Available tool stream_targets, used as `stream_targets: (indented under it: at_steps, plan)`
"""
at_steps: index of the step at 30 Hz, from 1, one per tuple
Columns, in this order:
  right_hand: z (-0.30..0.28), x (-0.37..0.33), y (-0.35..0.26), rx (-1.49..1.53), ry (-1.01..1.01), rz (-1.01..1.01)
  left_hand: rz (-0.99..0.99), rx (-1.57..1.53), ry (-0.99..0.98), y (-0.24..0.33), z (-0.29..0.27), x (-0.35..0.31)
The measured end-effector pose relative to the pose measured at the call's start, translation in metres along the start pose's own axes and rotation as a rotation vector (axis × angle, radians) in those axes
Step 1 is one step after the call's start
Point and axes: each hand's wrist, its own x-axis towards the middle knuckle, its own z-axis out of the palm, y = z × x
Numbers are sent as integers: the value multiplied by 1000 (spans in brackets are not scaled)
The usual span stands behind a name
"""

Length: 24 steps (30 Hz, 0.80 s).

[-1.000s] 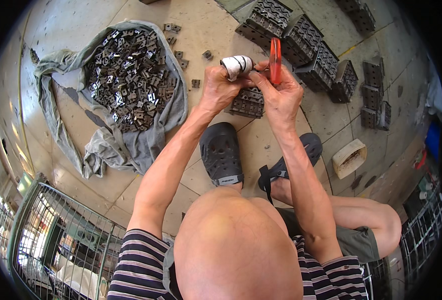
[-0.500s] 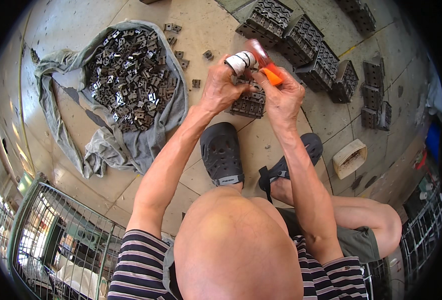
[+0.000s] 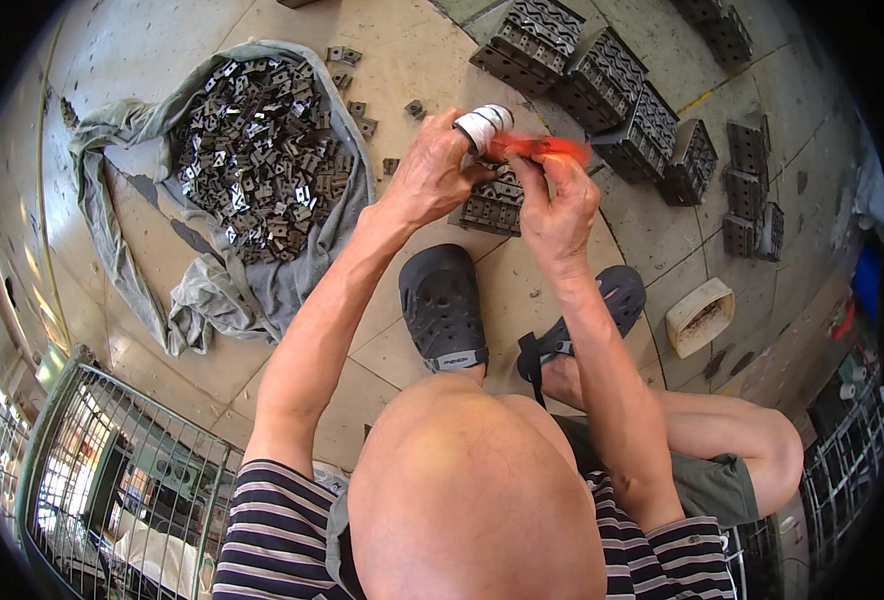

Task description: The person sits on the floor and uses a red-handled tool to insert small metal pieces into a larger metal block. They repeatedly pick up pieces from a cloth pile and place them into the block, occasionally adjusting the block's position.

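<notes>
My left hand (image 3: 432, 165) is closed, its fingers curled inward, with a white wrapping (image 3: 486, 127) banded by dark lines round a finger. What its fingertips hold, if anything, is hidden. Close beside it, my right hand (image 3: 560, 212) pinches a red-and-orange tool (image 3: 552, 150), smeared by motion; its exact kind does not show. Both hands are above a small block of dark metal pieces (image 3: 492, 210) standing on the floor, partly covered by my fingers.
To the left, a grey cloth (image 3: 360, 190) surrounds a heap of small metal clips (image 3: 257, 160). Several dark metal stacks (image 3: 602, 80) stand at the far right. A pale tub (image 3: 700, 317) sits right of my dark clogs (image 3: 442, 305). A wire cage (image 3: 127, 480) is at lower left.
The red-and-orange tool has swung from an upright slant to nearly level, its orange part now farther right. My right hand has turned and shifted slightly left; the left hand has barely moved.
</notes>
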Motion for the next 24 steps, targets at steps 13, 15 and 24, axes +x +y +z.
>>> stream_targets:
  at_steps: [13, 15, 24]
  plan:
    - [3, -40, -9, -71, -17, -286, -154, -230, 227, 16, -10, 0]
    - [4, -31, -10, 4, 10, -227, -212, -154, 382, 10, -17, -1]
    - [12, -6, 5, 370, 128, 384, -302, 82, 443, -16, -25, -9]
